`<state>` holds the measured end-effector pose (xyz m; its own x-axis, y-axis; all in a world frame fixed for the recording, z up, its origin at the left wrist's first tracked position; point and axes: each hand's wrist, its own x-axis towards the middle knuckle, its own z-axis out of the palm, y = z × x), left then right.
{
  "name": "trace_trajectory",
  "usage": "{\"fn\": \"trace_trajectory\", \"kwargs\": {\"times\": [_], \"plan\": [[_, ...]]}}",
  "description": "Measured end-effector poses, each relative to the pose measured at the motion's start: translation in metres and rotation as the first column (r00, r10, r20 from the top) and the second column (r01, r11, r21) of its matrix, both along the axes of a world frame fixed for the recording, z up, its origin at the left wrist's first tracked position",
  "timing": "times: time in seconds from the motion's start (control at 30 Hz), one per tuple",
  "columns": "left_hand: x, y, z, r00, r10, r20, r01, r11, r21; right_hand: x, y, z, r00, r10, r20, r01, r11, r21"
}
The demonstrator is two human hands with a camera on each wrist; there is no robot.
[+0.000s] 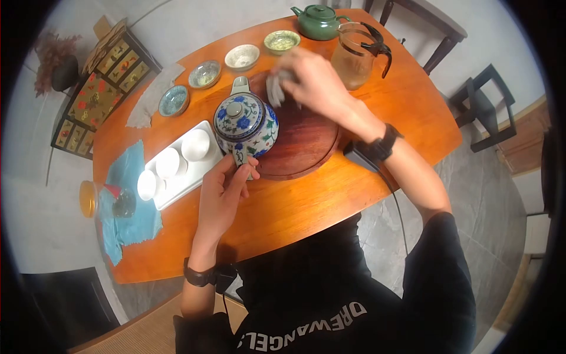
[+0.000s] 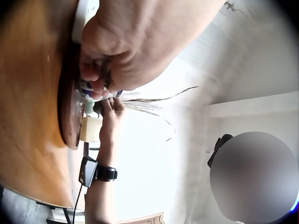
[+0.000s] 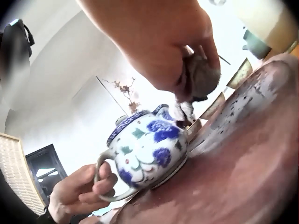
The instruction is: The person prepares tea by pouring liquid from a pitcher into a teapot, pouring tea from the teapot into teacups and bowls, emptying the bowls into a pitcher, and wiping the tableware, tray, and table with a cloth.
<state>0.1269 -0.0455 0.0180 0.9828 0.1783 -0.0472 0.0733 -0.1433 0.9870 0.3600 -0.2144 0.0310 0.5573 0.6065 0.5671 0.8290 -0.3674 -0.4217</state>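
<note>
A blue-and-white flowered teapot [image 1: 246, 125] with its lid on sits at the left part of a round reddish-brown wooden board [image 1: 306, 144]. My left hand [image 1: 221, 189] holds the teapot by its handle [image 3: 99, 173], with fingers curled through the loop in the right wrist view. Beyond the teapot's spout side, my right hand [image 1: 315, 82] grips a bunched grey cloth [image 3: 202, 77]. The cloth hangs over the board, close to the teapot's spout. Wet streaks show on the board's surface in the right wrist view.
A white tray [image 1: 181, 187] with three white cups lies left of the teapot. Several small bowls [image 1: 242, 57] line the far side. A green teapot [image 1: 318, 23] and a glass pitcher [image 1: 352, 62] stand at the back right. A blue cloth [image 1: 127, 177] lies at left.
</note>
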Motion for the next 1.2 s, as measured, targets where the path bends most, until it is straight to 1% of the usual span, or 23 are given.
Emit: {"fn": "trace_trajectory", "kwargs": {"times": [0.07, 0.13, 0.17, 0.2, 0.27, 0.3, 0.4, 0.47, 0.53, 0.57, 0.6, 0.67, 0.7, 0.73, 0.8, 0.87, 0.93, 1.0, 1.03, 1.07, 1.13, 1.17, 1.2], "plan": [[-0.001, -0.001, 0.004, 0.999, 0.037, -0.037, -0.038, 0.999, -0.029, 0.012, 0.005, -0.006, 0.999, -0.023, 0.025, 0.023, 1.0, 0.018], [-0.005, 0.0, 0.0, 1.0, 0.026, 0.0, -0.026, 0.999, -0.045, 0.017, 0.01, -0.016, 0.966, 0.249, -0.063, -0.257, 0.946, -0.199], [-0.008, 0.002, -0.002, 0.999, 0.019, 0.036, -0.017, 0.998, -0.06, 0.02, 0.007, -0.019, 0.987, 0.135, -0.085, -0.154, 0.943, -0.294], [-0.011, 0.001, 0.0, 0.999, 0.015, 0.038, -0.013, 0.998, -0.059, 0.017, 0.004, -0.008, 0.988, 0.131, -0.084, -0.15, 0.944, -0.293], [-0.021, -0.004, 0.004, 0.992, 0.078, 0.095, -0.072, 0.995, -0.067, 0.009, -0.006, 0.009, 0.996, 0.072, -0.053, -0.073, 0.997, -0.011], [-0.027, -0.002, 0.002, 0.992, 0.087, 0.095, -0.08, 0.994, -0.074, 0.002, -0.011, 0.01, 0.996, 0.066, -0.066, -0.066, 0.998, 0.009], [-0.042, -0.004, -0.005, 0.984, 0.143, 0.111, -0.136, 0.988, -0.07, -0.015, -0.023, -0.021, 0.961, 0.269, 0.065, -0.258, 0.956, -0.142], [-0.046, -0.006, -0.009, 0.984, 0.139, 0.112, -0.131, 0.988, -0.077, -0.021, -0.032, -0.015, 0.973, 0.213, 0.084, -0.2, 0.969, -0.146], [-0.052, -0.009, -0.009, 0.98, 0.148, 0.135, -0.139, 0.987, -0.078, -0.028, -0.042, 0.006, 0.997, 0.049, -0.066, -0.039, 0.99, 0.137], [-0.056, -0.009, -0.01, 0.973, 0.162, 0.165, -0.152, 0.986, -0.076, -0.033, -0.048, 0.009, 0.955, 0.056, -0.292, 0.025, 0.964, 0.266], [-0.06, -0.008, -0.01, 0.972, 0.168, 0.165, -0.156, 0.984, -0.085, -0.048, -0.053, 0.022, 0.811, 0.148, -0.567, 0.087, 0.926, 0.366], [-0.068, -0.006, -0.011, 0.972, 0.16, 0.171, -0.151, 0.987, -0.064, -0.048, -0.056, 0.009, 0.861, 0.138, -0.49, -0.001, 0.963, 0.269], [-0.07, -0.007, -0.012, 0.972, 0.161, 0.169, -0.152, 0.986, -0.068, -0.048, -0.054, 0.002, 0.99, 0.051, -0.135, -0.046, 0.998, 0.043], [-0.07, -0.008, -0.011, 0.976, 0.153, 0.152, -0.141, 0.986, -0.087, -0.048, -0.053, -0.004, 0.967, 0.04, 0.253, 0.006, 0.983, -0.182], [-0.071, -0.008, -0.01, 0.982, 0.133, 0.137, -0.119, 0.987, -0.106, -0.053, -0.057, -0.01, 0.972, 0.038, 0.234, 0.029, 0.96, -0.279], [-0.073, -0.008, -0.009, 0.98, 0.138, 0.141, -0.133, 0.99, -0.043, -0.051, -0.059, -0.005, 0.988, 0.013, -0.151, -0.057, 0.955, -0.29], [-0.076, -0.007, -0.01, 0.979, 0.145, 0.145, -0.14, 0.989, -0.043, -0.05, -0.059, 0.002, 0.99, -0.002, -0.142, -0.033, 0.969, -0.243], [-0.078, -0.006, -0.012, 0.977, 0.153, 0.149, -0.148, 0.988, -0.042, -0.053, -0.058, 0.009, 0.965, -0.129, -0.228, 0.175, 0.965, 0.196], [-0.079, -0.006, -0.013, 0.976, 0.156, 0.15, -0.151, 0.987, -0.048, -0.058, -0.06, 0.013, 0.933, -0.161, -0.322, 0.212, 0.968, 0.131], [-0.079, -0.006, -0.014, 0.975, 0.159, 0.153, -0.152, 0.987, -0.052, -0.06, -0.063, 0.009, 0.933, -0.161, -0.323, 0.212, 0.969, 0.128], [-0.079, -0.004, -0.019, 0.976, 0.147, 0.159, -0.141, 0.989, -0.048, -0.062, -0.068, -0.005, 0.953, -0.163, 0.256, 0.231, 0.937, -0.263], [-0.079, -0.004, -0.021, 0.977, 0.135, 0.163, -0.13, 0.991, -0.04, -0.065, -0.07, -0.008, 0.989, -0.113, 0.098, 0.135, 0.954, -0.269], [-0.077, -0.004, -0.022, 0.978, 0.136, 0.16, -0.13, 0.99, -0.046, -0.067, -0.071, -0.01, 0.989, -0.112, 0.096, 0.134, 0.952, -0.275]]}}
